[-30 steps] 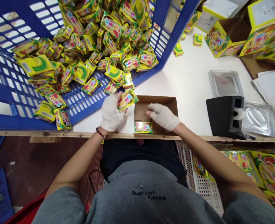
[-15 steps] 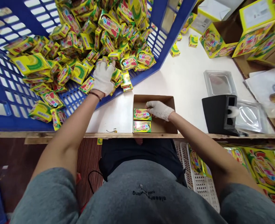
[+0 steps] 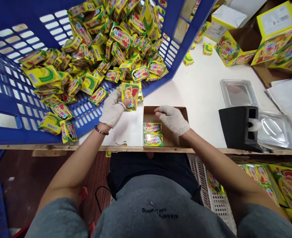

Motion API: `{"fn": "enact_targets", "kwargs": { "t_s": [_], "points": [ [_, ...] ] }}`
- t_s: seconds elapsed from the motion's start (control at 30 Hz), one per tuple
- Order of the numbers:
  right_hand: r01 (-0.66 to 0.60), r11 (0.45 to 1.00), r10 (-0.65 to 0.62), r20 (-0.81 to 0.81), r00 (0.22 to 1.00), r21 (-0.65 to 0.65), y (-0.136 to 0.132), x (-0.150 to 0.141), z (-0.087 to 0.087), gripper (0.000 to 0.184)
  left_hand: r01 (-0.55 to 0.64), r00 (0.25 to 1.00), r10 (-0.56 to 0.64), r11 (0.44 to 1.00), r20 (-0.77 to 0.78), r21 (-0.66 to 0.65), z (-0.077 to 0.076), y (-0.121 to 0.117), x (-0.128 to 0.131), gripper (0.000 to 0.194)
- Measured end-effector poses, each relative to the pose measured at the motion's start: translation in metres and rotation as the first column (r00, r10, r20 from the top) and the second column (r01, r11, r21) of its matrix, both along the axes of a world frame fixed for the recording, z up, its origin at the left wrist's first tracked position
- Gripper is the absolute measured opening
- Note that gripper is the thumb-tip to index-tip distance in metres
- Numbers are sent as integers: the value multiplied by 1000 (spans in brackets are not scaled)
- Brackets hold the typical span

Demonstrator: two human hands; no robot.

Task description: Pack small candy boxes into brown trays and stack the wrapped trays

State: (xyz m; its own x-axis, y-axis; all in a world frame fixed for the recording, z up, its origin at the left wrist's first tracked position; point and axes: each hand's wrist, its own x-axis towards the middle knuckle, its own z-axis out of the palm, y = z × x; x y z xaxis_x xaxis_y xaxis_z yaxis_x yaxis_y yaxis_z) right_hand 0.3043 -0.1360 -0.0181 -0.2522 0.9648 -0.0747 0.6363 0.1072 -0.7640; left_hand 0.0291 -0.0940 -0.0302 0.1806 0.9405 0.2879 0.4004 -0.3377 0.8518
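My left hand (image 3: pixel 113 107), in a white glove with bare fingertips, grips a small yellow candy box (image 3: pixel 129 96) with red fruit print. It is at the basket's near rim, left of an open brown cardboard box (image 3: pixel 170 138). Inside that box two candy boxes, one nearer (image 3: pixel 153 140) and one farther (image 3: pixel 152 128), lie side by side at the left wall. My right hand (image 3: pixel 172 119), gloved the same way, hovers over the cardboard box's far part. Its fingers are curled together, with nothing visible in them.
A blue slotted basket (image 3: pixel 86 114) heaped with many candy boxes (image 3: pixel 121 36) fills the left. On the white table (image 3: pixel 202 86) stand a black tape dispenser (image 3: pixel 235 127), clear plastic trays (image 3: pixel 238 92) and larger yellow cartons (image 3: pixel 235 46). The wooden table edge (image 3: pixel 210 150) runs in front of me.
My left hand has come out of the heap toward me with a candy box in its grip. My right hand has left the farther candy box, which now lies against the nearer one.
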Motion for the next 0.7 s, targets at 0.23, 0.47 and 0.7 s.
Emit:
{"fn": "enact_targets", "kwargs": {
  "t_s": [0.23, 0.47, 0.7],
  "points": [
    [24, 996, -55, -411, 910, -80, -9, -5, 38, 51, 197, 928, -120, 962, 352, -190, 20, -49, 61, 47],
    [11, 993, -52, -360, 932, -115, -12, 15, 14, 32, 38, 969, -24, 998, 247, -51, -1, -55, 80, 45],
    [-90, 996, 89, 262, 961, -10, 10, 21, -13, 27, -34, 996, 47, 986, 77, -165, -47, -31, 78, 37]
  ]
}}
